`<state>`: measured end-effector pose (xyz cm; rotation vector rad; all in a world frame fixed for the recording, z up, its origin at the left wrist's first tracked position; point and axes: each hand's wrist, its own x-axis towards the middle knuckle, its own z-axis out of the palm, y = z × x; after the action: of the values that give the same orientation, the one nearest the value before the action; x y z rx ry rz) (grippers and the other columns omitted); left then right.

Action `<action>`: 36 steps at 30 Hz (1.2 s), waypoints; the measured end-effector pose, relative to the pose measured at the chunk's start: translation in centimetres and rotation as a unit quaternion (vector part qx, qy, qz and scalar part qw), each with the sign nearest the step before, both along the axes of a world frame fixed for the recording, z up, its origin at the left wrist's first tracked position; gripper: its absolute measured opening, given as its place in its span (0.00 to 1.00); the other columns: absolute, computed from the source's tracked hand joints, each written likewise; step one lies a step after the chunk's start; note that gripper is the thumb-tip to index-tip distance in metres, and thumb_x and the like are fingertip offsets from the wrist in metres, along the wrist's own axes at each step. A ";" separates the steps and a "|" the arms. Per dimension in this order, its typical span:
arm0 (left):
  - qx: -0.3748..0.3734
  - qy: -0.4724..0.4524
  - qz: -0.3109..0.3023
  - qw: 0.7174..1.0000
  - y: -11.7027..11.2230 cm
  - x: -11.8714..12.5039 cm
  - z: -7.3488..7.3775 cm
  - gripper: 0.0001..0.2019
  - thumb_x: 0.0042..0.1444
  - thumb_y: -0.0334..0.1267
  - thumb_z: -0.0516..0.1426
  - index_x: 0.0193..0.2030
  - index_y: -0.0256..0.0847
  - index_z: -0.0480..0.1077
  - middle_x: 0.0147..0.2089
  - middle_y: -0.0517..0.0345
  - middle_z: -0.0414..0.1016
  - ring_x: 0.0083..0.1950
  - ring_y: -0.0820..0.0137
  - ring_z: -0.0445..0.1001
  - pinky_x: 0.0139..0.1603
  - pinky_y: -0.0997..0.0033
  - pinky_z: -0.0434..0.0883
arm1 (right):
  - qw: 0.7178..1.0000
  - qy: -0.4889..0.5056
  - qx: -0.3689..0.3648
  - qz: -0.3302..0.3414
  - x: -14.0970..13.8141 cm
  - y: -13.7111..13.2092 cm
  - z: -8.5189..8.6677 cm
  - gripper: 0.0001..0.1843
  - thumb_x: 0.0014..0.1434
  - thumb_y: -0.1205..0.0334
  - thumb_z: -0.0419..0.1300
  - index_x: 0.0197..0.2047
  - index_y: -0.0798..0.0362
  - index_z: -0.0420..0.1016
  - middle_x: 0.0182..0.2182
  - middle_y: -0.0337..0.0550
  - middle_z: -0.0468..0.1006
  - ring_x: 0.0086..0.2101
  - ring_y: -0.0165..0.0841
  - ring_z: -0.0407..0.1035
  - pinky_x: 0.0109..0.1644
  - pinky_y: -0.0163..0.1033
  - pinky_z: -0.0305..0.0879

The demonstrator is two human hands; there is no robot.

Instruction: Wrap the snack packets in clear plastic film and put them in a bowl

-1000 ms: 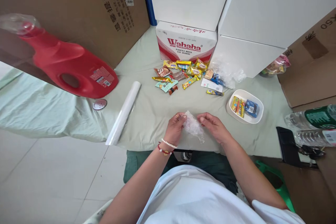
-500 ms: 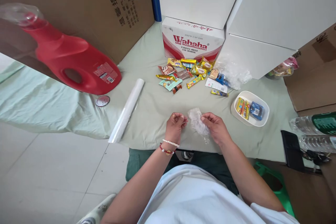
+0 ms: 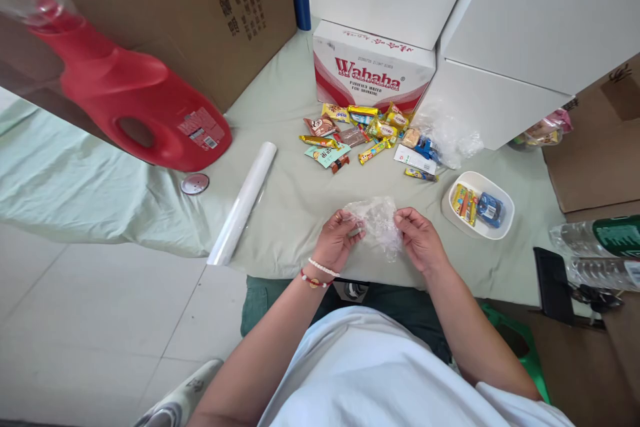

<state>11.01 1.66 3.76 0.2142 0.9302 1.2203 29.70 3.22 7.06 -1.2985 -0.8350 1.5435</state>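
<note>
A crumpled piece of clear plastic film [image 3: 381, 225] is stretched between my two hands, just above the cloth near the table's front edge. My left hand [image 3: 341, 240] pinches its left side between thumb and fingers. On the opposite side, my right hand [image 3: 419, 237] grips the film with thumb and forefinger. To the right stands a white plastic tub [image 3: 493, 229] holding several wrapped snacks in yellow, red and blue. A loose pile of wrapped snacks [image 3: 354, 137] lies farther back. The roll of clear film [image 3: 244, 203] rests left of my hands.
Behind the snacks is a Wahaha carton [image 3: 370, 73], beside more crumpled clear plastic [image 3: 447, 133]. A large red jug [image 3: 145, 103] and a round lid [image 3: 195, 183] are at left. Plastic bottles [image 3: 595, 240] and a black phone [image 3: 553, 287] lie at right.
The film has spread wider between my hands. My left hand now grips its left side, where before it was apart from the main crumple. The camera view has shifted slightly.
</note>
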 end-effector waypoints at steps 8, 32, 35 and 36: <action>0.024 -0.040 -0.007 0.999 -0.3 -1.8 0.5 0.22 0.49 0.40 0.73 0.38 0.44 0.63 0.39 0.61 0.81 0.47 0.63 0.84 0.50 0.61 0.79 | 0.986 -0.157 0.049 -0.001 2.0 -0.2 -1.7 0.22 0.51 0.41 0.73 0.35 0.50 0.75 0.31 0.37 0.73 0.32 0.32 0.65 0.37 0.38 0.64; 0.110 0.721 0.038 0.683 8.8 -9.2 -0.1 0.05 0.60 0.38 0.56 0.42 0.42 0.69 0.47 0.44 0.76 0.49 0.58 0.75 0.53 0.55 0.72 | 0.984 -0.172 -0.004 0.032 0.4 2.4 -3.2 0.19 0.53 0.44 0.68 0.32 0.49 0.68 0.20 0.31 0.67 0.16 0.25 0.55 0.17 0.32 0.48; 0.203 0.752 0.116 0.616 6.4 -7.4 1.4 0.12 0.63 0.39 0.56 0.51 0.39 0.71 0.60 0.34 0.72 0.65 0.50 0.69 0.66 0.43 0.64 | 0.981 -0.191 0.007 0.034 -0.6 2.3 -3.9 0.17 0.56 0.44 0.65 0.33 0.49 0.68 0.20 0.31 0.67 0.17 0.25 0.55 0.19 0.33 0.50; 0.243 0.741 0.095 0.619 5.2 -6.6 1.7 0.12 0.64 0.40 0.56 0.51 0.40 0.72 0.59 0.35 0.74 0.66 0.49 0.69 0.68 0.41 0.61 | 0.981 -0.192 0.009 0.038 -0.8 2.2 -4.1 0.17 0.56 0.44 0.65 0.33 0.48 0.68 0.21 0.31 0.67 0.18 0.26 0.55 0.20 0.33 0.51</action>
<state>4.38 6.88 5.49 1.8271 2.0173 1.3325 28.86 5.43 3.01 -1.5946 -1.1477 1.3572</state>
